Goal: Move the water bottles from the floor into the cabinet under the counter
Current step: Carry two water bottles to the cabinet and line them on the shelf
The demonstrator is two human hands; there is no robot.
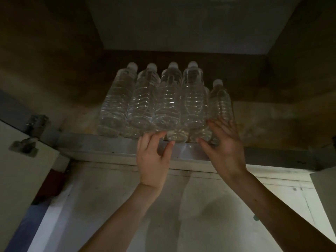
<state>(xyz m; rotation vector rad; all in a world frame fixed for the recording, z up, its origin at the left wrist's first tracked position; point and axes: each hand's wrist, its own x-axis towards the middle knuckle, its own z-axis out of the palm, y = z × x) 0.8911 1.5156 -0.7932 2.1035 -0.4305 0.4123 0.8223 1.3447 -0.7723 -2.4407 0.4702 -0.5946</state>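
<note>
Several clear plastic water bottles (169,99) with white caps stand close together inside the dark cabinet (181,30), near its front sill (109,142). One more bottle (221,100) stands at the right end of the group. My left hand (152,157) hovers at the sill, fingers apart, fingertips near the base of a front bottle (176,136). My right hand (225,142) is spread open, fingers resting against the lower part of the right-hand bottles. Neither hand grips anything.
The open cabinet door (20,168) hangs at the left, with metal hinges (34,124) on the frame. Another pale panel edge (325,186) shows at the right. A light floor (181,215) lies below the sill. Dark room remains inside the cabinet to either side of the bottles.
</note>
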